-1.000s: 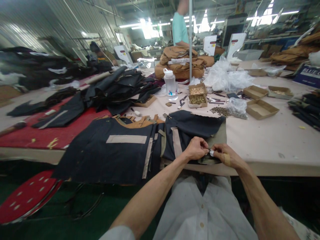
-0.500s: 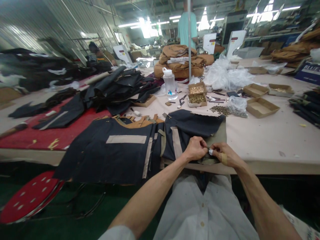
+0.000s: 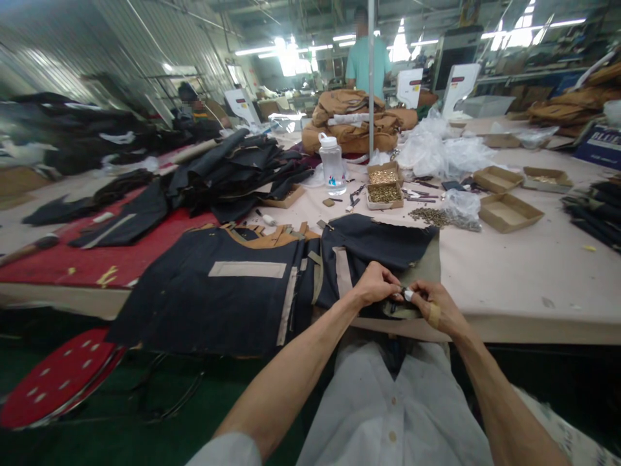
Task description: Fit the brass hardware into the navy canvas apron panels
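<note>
Both hands meet over the lower edge of a dark navy fabric piece [image 3: 383,236] with an olive underside. My left hand [image 3: 377,283] is closed in a pinch on something small at that edge, too small to name. Just beside it, my right hand [image 3: 434,303] pinches at the same spot, its thumb wrapped in white and a tan bandage near the wrist. Between the fingertips a small dark bit shows, mostly hidden. A second navy panel [image 3: 194,304] with beige strips lies to the left and hangs over the table's front edge.
Small boxes of brass-coloured fasteners [image 3: 384,193] stand beyond the fabric, near a water bottle [image 3: 332,165]. Loose fasteners [image 3: 429,216] and open cardboard boxes [image 3: 510,212] lie to the right. Dark garments [image 3: 228,168] are heaped at left. A red stool [image 3: 58,378] stands below. Another person [image 3: 367,61] is at the back.
Both hands stay together at the fabric edge, with slight finger shifts. The fabric's lower edge under them has moved a little, and the view has shifted slightly.
</note>
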`<state>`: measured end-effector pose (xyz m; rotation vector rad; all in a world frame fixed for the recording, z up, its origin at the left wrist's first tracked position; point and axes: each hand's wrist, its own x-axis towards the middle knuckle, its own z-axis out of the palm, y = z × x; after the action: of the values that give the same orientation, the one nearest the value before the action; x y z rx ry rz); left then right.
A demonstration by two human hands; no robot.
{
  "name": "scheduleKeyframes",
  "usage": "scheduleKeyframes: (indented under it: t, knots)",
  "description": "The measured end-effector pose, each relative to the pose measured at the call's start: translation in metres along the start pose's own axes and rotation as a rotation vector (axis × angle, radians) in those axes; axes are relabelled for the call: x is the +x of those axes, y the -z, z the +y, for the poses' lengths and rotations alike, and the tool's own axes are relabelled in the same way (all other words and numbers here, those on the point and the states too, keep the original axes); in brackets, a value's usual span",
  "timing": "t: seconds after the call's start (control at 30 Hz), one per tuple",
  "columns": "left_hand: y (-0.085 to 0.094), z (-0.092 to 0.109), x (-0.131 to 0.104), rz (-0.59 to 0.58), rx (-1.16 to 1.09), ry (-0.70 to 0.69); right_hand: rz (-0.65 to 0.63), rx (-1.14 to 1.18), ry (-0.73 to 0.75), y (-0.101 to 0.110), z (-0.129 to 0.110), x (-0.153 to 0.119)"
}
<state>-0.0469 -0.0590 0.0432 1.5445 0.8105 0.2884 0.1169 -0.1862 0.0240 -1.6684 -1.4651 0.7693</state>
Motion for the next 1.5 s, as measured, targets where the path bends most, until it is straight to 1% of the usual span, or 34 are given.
scheduleKeyframes:
  t: [0.13, 0.37, 0.53, 0.67, 0.83, 0.97, 1.03, 1.17, 1.23, 1.3, 1.4, 1.5]
  knots:
    - [0.004, -0.001, 0.001, -0.034, -0.036, -0.027, 0.073, -0.036, 0.015, -0.003, -0.006, -0.003]
    - [0.005, -0.005, 0.003, -0.039, -0.102, -0.051, 0.087, 0.138, 0.012, 0.001, -0.001, -0.009]
    - [0.009, -0.006, 0.003, -0.042, -0.155, -0.042, 0.152, 0.164, -0.024, -0.006, -0.001, -0.003]
    - [0.010, -0.008, 0.002, -0.067, -0.209, -0.076, 0.192, 0.158, -0.035, -0.008, -0.002, -0.004]
    - [0.009, -0.006, 0.001, -0.069, -0.153, -0.114, 0.247, 0.174, -0.081, -0.011, 0.000, -0.009]
    - [0.007, -0.001, 0.000, -0.035, -0.050, -0.094, 0.286, 0.164, -0.027, -0.015, -0.004, -0.010]
    - [0.006, 0.000, -0.001, -0.008, 0.013, -0.092, 0.247, 0.180, 0.009, -0.014, -0.005, -0.011]
    - [0.004, 0.001, -0.001, 0.031, 0.083, -0.132, 0.056, 0.355, 0.056, 0.000, -0.002, -0.012]
    - [0.003, 0.002, -0.001, 0.036, 0.098, -0.141, -0.006, 0.411, 0.066, 0.006, -0.001, -0.012]
    - [0.002, 0.004, -0.001, 0.035, 0.103, -0.133, -0.021, 0.394, 0.063, 0.009, -0.001, -0.009]
    - [0.000, 0.008, -0.002, 0.021, 0.074, -0.123, -0.014, 0.299, 0.053, 0.009, -0.002, -0.004]
    - [-0.002, 0.013, -0.005, -0.040, 0.004, -0.091, 0.025, 0.218, 0.081, 0.009, -0.002, 0.000]
